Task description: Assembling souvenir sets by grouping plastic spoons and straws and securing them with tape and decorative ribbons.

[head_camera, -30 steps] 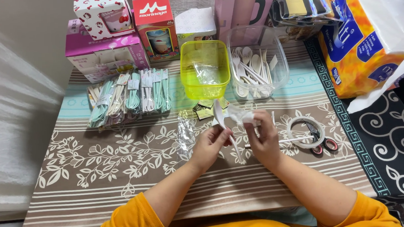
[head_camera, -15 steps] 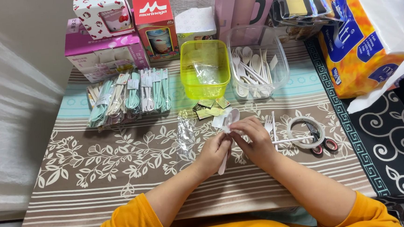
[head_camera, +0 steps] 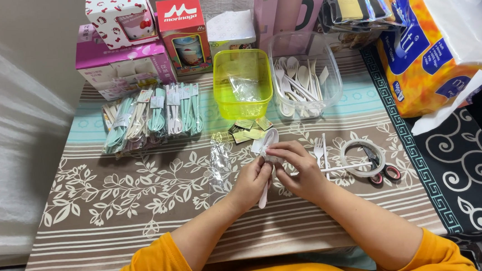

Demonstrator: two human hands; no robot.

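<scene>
While both hands meet just below the yellow tub (head_camera: 242,82), the white spoon (head_camera: 267,162) lies between them, its bowl toward the tub and its handle running back toward the person, so the long axis points nearly straight away from the body. Left hand (head_camera: 252,179) pinches the spoon near mid-handle, fingers curled. Right hand (head_camera: 299,168) arches over the bowl end, fingertips pressed on a small clear wrapper (head_camera: 259,146) there. Both are equally near. 1 fork (head_camera: 318,147) and a tape roll (head_camera: 362,157) lie right of the hands on the surface (head_camera: 117,204).
</scene>
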